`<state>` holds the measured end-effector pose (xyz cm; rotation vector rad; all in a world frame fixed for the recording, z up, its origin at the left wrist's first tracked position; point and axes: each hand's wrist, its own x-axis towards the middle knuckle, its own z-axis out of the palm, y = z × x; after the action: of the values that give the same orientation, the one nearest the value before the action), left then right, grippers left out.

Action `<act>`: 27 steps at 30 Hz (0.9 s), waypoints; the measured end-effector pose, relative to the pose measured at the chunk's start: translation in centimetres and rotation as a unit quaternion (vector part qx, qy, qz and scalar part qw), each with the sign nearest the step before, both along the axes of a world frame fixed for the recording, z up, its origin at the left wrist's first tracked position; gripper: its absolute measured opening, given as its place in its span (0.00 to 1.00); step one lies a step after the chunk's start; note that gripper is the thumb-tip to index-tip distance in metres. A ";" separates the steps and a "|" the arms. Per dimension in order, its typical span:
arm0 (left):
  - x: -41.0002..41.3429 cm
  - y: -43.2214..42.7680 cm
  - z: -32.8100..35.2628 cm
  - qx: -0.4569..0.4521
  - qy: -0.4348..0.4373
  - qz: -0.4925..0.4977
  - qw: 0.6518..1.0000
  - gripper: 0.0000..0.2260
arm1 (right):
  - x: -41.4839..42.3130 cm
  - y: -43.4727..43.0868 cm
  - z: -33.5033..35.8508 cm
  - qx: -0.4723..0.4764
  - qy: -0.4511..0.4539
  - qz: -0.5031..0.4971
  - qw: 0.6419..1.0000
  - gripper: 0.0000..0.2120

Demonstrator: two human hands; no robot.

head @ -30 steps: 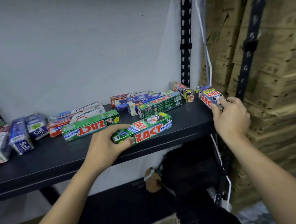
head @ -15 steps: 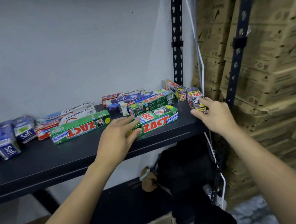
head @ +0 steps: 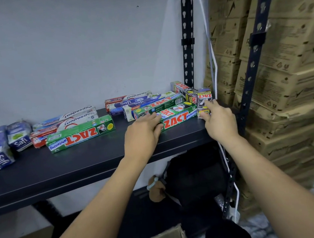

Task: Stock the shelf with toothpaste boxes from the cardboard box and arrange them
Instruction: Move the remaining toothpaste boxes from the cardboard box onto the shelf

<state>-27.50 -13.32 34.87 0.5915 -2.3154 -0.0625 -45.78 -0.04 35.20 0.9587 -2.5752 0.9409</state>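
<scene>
toothpaste boxes lie on the dark shelf point(head: 80, 164), mid-frame. the left hand point(head: 142, 137) rests loosely spread fingers on a green zact box point(head: 179, 116); the right hand point(head: 219, 122), fingers extended, touches the smokers box point(head: 204, 99). best to nudge both square, ends flush, gently.

A plain grey wall point(head: 69, 50) fills the upper left of the frame. Black slotted uprights point(head: 187, 39) stand right of centre. Stacked brown cartons point(head: 291, 67) crowd the right edge.

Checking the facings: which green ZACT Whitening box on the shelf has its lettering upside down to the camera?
The left green ZACT Whitening box, lying alone and untouched. The right one under the left hand reads upright.
</scene>
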 end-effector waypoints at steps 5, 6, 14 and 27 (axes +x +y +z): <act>-0.1 -0.2 -0.4 0.009 0.029 -0.011 0.999 0.15 | -0.5 0.0 -0.7 -0.049 -0.028 0.033 0.998 0.25; 0.1 -0.2 -0.4 0.005 0.034 -0.015 0.999 0.15 | -0.6 0.2 -0.9 -0.062 -0.035 0.044 0.996 0.26; 3.3 4.1 -3.3 -0.094 0.144 -0.043 0.984 0.11 | 7.3 3.0 -4.4 -0.170 0.071 0.046 0.982 0.23; 14.6 4.6 -19.5 0.168 -0.171 0.080 0.968 0.15 | 17.5 2.3 -22.7 0.155 -0.007 0.278 0.948 0.20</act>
<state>-12.92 -8.72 15.32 1.0286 -2.5992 -0.3016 -28.24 2.27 12.49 1.8357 -2.5514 0.6537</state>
